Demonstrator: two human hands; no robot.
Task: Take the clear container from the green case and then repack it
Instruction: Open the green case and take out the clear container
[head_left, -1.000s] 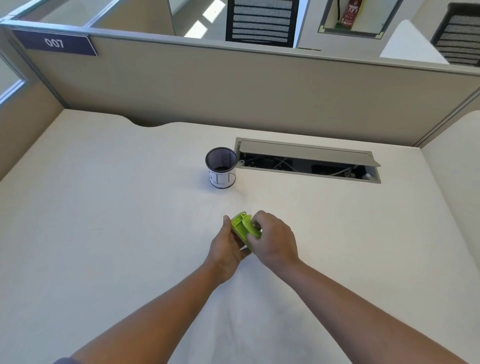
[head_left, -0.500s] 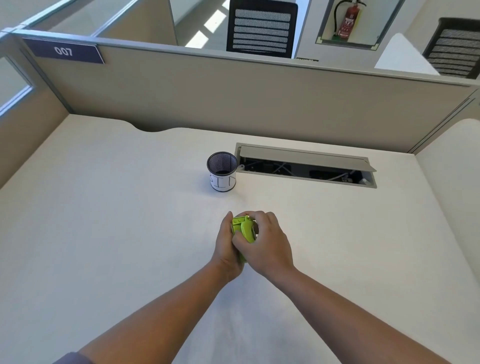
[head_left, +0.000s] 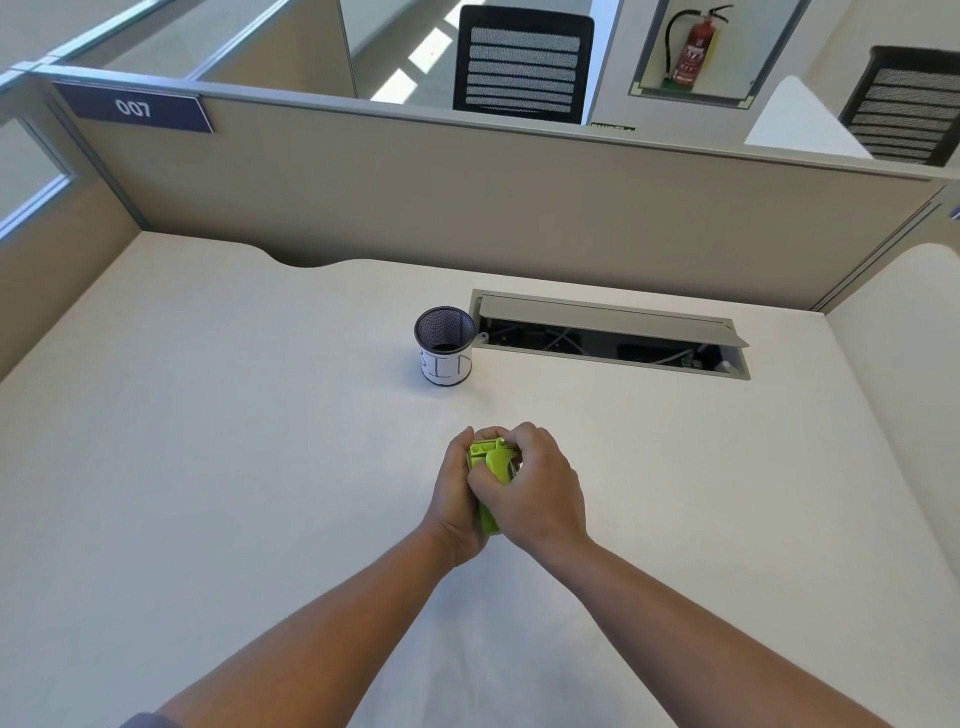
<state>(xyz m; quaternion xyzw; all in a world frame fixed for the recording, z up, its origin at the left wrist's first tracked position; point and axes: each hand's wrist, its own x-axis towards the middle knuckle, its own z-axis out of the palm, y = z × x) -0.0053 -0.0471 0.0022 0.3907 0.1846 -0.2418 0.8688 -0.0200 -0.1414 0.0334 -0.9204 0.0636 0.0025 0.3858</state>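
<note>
A: How is the green case (head_left: 489, 470) seen?

B: A small lime-green plastic body is seen, with a hinged flap raised near its top and a bit of metal showing at the upper right edge. Most of it is hidden by fingers. The clear container cannot be made out.

A: Where is it held?

B: It is held upright between both hands above the white tabletop (head_left: 208, 467), nearer than the mesh pen cup (head_left: 445, 345) and the open cable hatch (head_left: 613, 335). The left hand (head_left: 457, 496) is wrapped around the case's left side and back; the right hand (head_left: 535, 486) is clenched over its top and right side. Both grips are closed on the case.

A: What is changed from a second ago?

B: The case has been turned more upright and covered more fully. The right hand has been moved over the flap, and the hands have been pressed closer together. The cup is unmoved.
</note>
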